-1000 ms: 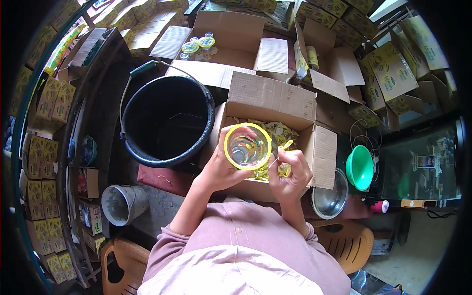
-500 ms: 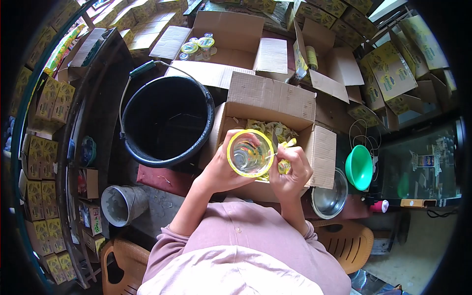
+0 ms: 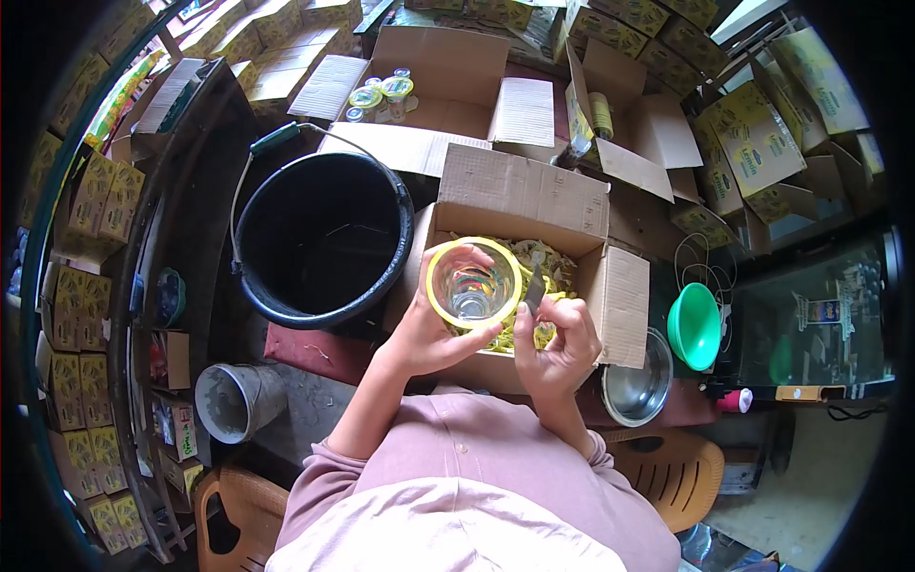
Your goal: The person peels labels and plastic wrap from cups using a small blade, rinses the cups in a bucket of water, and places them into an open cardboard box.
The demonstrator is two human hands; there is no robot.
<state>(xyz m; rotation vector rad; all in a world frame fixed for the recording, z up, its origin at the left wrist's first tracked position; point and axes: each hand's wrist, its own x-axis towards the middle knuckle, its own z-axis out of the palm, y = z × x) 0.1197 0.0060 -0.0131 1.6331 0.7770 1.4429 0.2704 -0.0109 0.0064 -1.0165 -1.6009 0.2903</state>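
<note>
My left hand [image 3: 424,334] is wrapped round a clear jar [image 3: 474,283] with a yellow rim, its open mouth tilted toward me. Some coloured marks show through the jar's wall. Just right of the jar, my right hand [image 3: 558,348] is closed on a small knife [image 3: 536,286] whose dark blade points up. Both hands are over an open cardboard box [image 3: 524,186] that holds many yellow scraps [image 3: 541,262].
A black bucket [image 3: 405,224] stands to the left, a grey bucket [image 3: 238,400] below it. On the right are a metal bowl [image 3: 639,377] and a green bowl [image 3: 695,326]. Further back, an open box [image 3: 434,71] holds several lidded jars [image 3: 381,93].
The jar and my left hand have moved slightly left and up. My right hand has drawn away from the jar's rim, and the yellow piece beside its fingers no longer shows there.
</note>
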